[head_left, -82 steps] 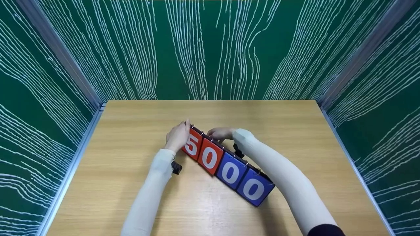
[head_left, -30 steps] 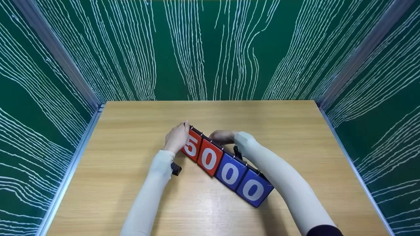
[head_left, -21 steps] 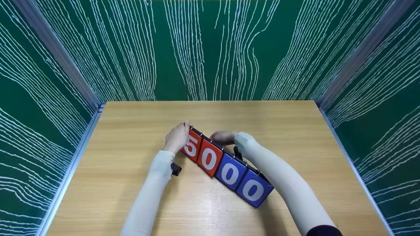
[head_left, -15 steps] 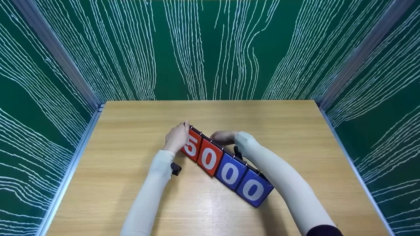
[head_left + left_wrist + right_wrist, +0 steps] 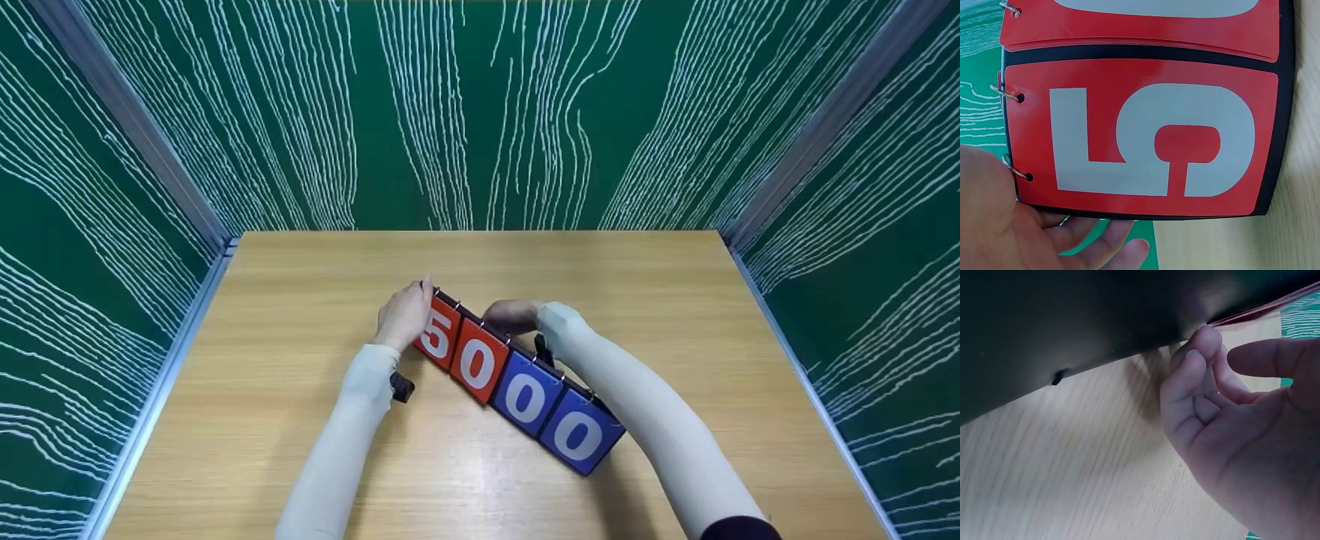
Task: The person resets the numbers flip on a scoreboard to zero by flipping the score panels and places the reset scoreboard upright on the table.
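A flip scoreboard [image 5: 529, 394] stands slanted on the table, showing a red 5, a red 0 and two blue zeros on ringed cards. My left hand [image 5: 405, 313] grips its left end, fingers reaching behind the board in the left wrist view, beside the red 5 card [image 5: 1140, 183]. Behind the board is my right hand [image 5: 514, 315], partly hidden by it in the head view. The right wrist view shows its fingers bent, with fingertips [image 5: 1207, 340] right at the edge of the black back [image 5: 1061, 332], where thin red cards [image 5: 1269, 312] stick out. The thumb stays apart.
The wooden table [image 5: 300, 277] runs to green walls [image 5: 502, 112] with white wavy lines on three sides. Metal posts [image 5: 817, 127] mark the corners. A small black wrist camera [image 5: 403, 386] sits under the left sleeve.
Since the oldest frame, my right hand has shifted slightly right and toward me behind the board, and its fingers are less spread in view. The left hand and scoreboard have hardly moved.
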`<state>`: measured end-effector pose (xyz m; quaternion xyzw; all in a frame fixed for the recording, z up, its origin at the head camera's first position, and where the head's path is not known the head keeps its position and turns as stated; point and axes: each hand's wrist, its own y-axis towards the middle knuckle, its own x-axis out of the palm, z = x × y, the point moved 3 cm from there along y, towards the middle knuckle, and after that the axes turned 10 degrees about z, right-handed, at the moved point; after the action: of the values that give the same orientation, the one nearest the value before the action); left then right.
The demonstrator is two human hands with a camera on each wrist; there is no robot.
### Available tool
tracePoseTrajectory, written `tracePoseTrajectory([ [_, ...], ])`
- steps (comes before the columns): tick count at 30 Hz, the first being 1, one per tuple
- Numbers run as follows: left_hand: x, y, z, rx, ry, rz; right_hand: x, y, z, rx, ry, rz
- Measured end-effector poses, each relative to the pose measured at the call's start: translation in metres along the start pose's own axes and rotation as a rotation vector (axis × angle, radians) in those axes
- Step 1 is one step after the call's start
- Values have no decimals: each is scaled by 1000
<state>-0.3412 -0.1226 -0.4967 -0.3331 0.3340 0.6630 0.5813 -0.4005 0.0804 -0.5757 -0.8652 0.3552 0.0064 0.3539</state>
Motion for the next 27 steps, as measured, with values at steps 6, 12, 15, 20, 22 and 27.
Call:
tracePoseTrajectory([
  [6, 0, -1, 0, -9, -3, -11, -2, -1, 0, 23, 22, 22],
  [12, 1, 0, 0, -26, -11, -30, -7, -11, -9, 30, 2, 85],
  [15, 1, 0, 0, -41, -16, -41, -10, -17, -11, 41, 16, 121],
  [20, 1, -1, 0, -35, -29, -49, -15, -23, -11, 48, 43, 170],
  [22, 2, -1, -1, -26, -33, -52, -17, -26, -11, 47, 39, 176],
  [27, 1, 1, -2, -24, -37, -42, -23, -34, -15, 10, 23, 192],
])
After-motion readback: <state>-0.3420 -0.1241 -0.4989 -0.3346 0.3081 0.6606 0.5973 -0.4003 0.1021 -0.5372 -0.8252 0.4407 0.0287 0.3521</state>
